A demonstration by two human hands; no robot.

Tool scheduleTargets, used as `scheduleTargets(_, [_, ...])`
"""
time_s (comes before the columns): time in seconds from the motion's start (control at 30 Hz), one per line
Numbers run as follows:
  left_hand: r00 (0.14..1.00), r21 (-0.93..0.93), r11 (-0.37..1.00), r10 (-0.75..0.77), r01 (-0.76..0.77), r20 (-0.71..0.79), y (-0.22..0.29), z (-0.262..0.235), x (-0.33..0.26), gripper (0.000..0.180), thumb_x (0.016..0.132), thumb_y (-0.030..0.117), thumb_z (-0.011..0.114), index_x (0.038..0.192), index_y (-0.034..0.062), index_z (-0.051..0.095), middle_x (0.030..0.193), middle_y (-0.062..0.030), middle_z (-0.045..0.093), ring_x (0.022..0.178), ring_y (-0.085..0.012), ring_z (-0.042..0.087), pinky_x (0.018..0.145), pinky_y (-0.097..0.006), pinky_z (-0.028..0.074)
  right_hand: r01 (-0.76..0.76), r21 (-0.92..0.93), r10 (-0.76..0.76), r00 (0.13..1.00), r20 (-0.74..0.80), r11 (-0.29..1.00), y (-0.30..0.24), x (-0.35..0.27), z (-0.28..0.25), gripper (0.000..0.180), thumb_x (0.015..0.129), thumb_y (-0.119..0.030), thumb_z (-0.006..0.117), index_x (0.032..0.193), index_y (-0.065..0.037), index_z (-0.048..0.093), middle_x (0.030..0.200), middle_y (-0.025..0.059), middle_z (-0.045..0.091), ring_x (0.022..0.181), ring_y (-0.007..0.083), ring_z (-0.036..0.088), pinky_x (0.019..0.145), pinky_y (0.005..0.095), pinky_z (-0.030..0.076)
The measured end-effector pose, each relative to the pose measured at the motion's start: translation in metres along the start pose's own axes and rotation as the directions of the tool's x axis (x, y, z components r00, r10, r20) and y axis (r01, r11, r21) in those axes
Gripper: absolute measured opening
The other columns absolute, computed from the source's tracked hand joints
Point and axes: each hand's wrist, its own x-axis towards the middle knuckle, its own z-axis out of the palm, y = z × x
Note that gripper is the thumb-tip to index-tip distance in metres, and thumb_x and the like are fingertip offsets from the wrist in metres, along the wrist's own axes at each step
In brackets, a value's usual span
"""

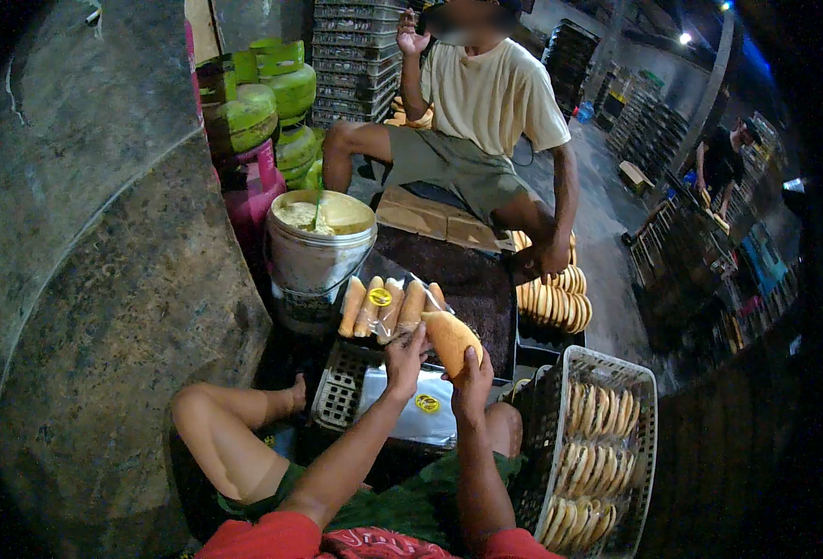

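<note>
A long golden bread roll (pixel 452 342) is in my right hand (pixel 470 380), whose fingers and thumb wrap round its near end. My left hand (pixel 405 361) is closed at the roll's left edge, beside clear plastic; whether it pinches the plastic or the roll is hidden. Just beyond it, several browned rolls (pixel 413 303) lie side by side in a clear bag (pixel 391 321) with a yellow round label. Below my hands, flat clear bags (pixel 410 424) with a yellow mark lie on a crate (pixel 339 384).
A white bucket (pixel 311 265) of pale cream with a stick in it stands left of the dark tray (pixel 463 289). At right is a crate (pixel 651 410) of packed bread. Another person (pixel 486 102) sits opposite, an arm near stacked bread (pixel 553 303). Green gas cylinders (pixel 286 93) stand behind.
</note>
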Motion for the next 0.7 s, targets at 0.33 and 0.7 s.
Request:
scheduleTargets(0.33, [0.960, 0.293, 0.951, 0.012, -0.097, 0.279, 0.006, -0.011, -0.015, 0.053, 0.095, 0.047, 0.059, 0.126, 0.0045, 0.056, 0.112, -0.0043, 0.064, 0.100, -0.0188, 0.063, 0.081, -0.034, 0.052, -0.093, 0.041, 0.084, 0.981, 0.176, 0.995, -0.004, -0.003, 0.002, 0.038, 0.095, -0.021, 0.060, 0.126, 0.001, 0.054, 0.102, 0.0108, 0.065, 0.076, 0.0184, 0.066, 0.049, 0.0285, 0.053])
scheduleTargets(0.7, [1.000, -0.559, 0.829, 0.005, -0.014, -0.017, 0.020, -0.024, 0.010, 0.054, 0.098, 0.042, 0.056, 0.136, 0.0056, 0.046, 0.122, -0.0107, 0.059, 0.110, -0.0223, 0.061, 0.093, -0.036, 0.050, -0.178, 0.052, 0.165, 0.968, 0.190, 0.983, 0.018, -0.019, 0.009, 0.040, 0.094, -0.019, 0.063, 0.123, 0.006, 0.057, 0.112, 0.0131, 0.066, 0.097, 0.0198, 0.066, 0.080, 0.0312, 0.054])
